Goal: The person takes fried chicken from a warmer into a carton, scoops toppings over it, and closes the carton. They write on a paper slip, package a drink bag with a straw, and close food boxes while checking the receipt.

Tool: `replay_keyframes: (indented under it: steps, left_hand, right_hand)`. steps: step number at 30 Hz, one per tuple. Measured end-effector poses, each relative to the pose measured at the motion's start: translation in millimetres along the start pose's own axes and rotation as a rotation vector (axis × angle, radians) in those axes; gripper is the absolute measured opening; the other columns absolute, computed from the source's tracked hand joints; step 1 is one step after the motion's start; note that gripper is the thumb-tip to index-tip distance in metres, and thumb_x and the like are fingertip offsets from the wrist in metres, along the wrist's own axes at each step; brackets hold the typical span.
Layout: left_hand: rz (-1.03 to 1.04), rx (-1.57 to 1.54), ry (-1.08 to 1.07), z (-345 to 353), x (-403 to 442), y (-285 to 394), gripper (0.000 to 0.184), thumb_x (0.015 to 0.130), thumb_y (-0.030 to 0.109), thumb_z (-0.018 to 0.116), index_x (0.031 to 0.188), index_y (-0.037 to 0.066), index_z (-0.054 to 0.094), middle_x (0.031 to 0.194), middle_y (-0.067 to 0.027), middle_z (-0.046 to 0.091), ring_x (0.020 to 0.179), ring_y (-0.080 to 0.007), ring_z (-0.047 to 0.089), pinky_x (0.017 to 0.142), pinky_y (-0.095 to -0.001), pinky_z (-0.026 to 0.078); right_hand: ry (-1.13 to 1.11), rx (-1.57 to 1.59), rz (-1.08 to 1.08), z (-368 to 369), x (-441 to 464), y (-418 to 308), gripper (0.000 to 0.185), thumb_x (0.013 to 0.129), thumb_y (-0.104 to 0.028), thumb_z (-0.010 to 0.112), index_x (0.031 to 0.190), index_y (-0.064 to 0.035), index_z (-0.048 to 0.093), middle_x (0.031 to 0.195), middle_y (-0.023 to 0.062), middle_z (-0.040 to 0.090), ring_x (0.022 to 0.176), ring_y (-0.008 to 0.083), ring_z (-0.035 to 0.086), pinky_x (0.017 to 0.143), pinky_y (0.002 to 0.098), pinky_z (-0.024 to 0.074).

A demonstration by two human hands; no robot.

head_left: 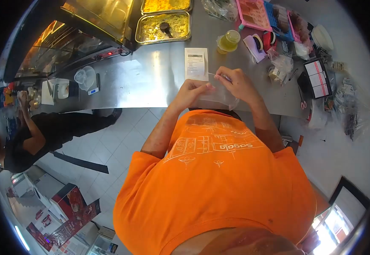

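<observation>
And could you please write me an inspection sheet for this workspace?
Surface: metal counter, shiny; no spill made out.
Job's things: clear bag between the hands; printed sheet just beyond; container of yellow-green liquid beside the sheet.
Clutter: scissors near the counter's right end; pink basket and red roll farther back.
Hands: left hand seems to pinch the bag; right hand pinches a thin pale strip.
Cables: dark loop by the warming cabinet, possibly a cord.
Surroundings: food trays at the back; another person at left; tiled floor.

pale tiled floor (125, 144), long metal counter (138, 80), white wall (312, 157), bright light at lower right
</observation>
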State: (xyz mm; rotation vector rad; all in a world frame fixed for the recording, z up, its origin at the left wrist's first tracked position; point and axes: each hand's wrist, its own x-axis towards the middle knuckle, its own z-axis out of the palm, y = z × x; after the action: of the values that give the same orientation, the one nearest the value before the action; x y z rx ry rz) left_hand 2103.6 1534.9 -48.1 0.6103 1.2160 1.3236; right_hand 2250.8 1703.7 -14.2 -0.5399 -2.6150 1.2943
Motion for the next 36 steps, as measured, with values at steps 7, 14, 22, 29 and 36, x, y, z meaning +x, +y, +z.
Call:
replay_keyframes:
  steps: [7, 14, 22, 29, 36]
  left_hand:
    - [-0.03, 0.273, -0.005, -2, 12, -35, 0.022, 0.096, 0.017, 0.067, 0.099, -0.002, 0.077, 0.087, -0.0085, 0.074, 0.081, -0.0085, 0.066, 0.078, -0.0226, 0.053]
    - [0.107, 0.133, 0.208, 34, 22, -60, 0.022, 0.087, 0.019, 0.077, 0.077, 0.001, 0.07, 0.071, -0.0027, 0.067, 0.069, -0.008, 0.06, 0.062, -0.0256, 0.048]
    - [0.07, 0.354, -0.103, 42, 33, -45, 0.025, 0.082, 0.011, 0.077, 0.067, 0.004, 0.058, 0.064, -0.0021, 0.063, 0.06, -0.0072, 0.057, 0.053, -0.0262, 0.046]
    - [0.178, 0.664, 0.14, 39, 45, -19, 0.026, 0.081, 0.007, 0.074, 0.067, 0.004, 0.052, 0.061, -0.0058, 0.059, 0.057, -0.0134, 0.057, 0.052, -0.0289, 0.045]
    - [0.576, 0.566, 0.394, 94, 75, -23, 0.016, 0.081, -0.001, 0.07, 0.088, 0.0, 0.055, 0.082, -0.0117, 0.059, 0.074, -0.0213, 0.064, 0.062, -0.0316, 0.052]
  right_hand:
    - [0.218, -0.344, -0.298, -7, 2, 22, 0.023, 0.092, -0.025, 0.07, 0.093, -0.0028, 0.067, 0.066, 0.01, 0.063, 0.058, 0.0278, 0.058, 0.056, 0.0385, 0.043]
    - [0.05, 0.047, 0.165, 22, -38, 36, 0.025, 0.084, -0.023, 0.079, 0.084, 0.001, 0.071, 0.072, 0.009, 0.07, 0.066, 0.0187, 0.065, 0.065, 0.0343, 0.0507]
    - [-0.181, 0.268, 0.158, 1, -51, 44, 0.028, 0.085, -0.025, 0.075, 0.084, 0.0025, 0.071, 0.072, 0.0172, 0.069, 0.067, 0.023, 0.069, 0.064, 0.0374, 0.0522]
    - [-0.034, -0.299, 0.094, -53, -56, 40, 0.02, 0.084, -0.019, 0.071, 0.079, -0.0003, 0.064, 0.07, 0.0178, 0.066, 0.066, 0.0331, 0.066, 0.061, 0.0412, 0.0499]
    - [0.352, 0.269, 0.154, -33, -44, 47, 0.016, 0.085, -0.011, 0.072, 0.096, -0.0018, 0.065, 0.073, 0.013, 0.068, 0.067, 0.0226, 0.069, 0.062, 0.034, 0.0532]
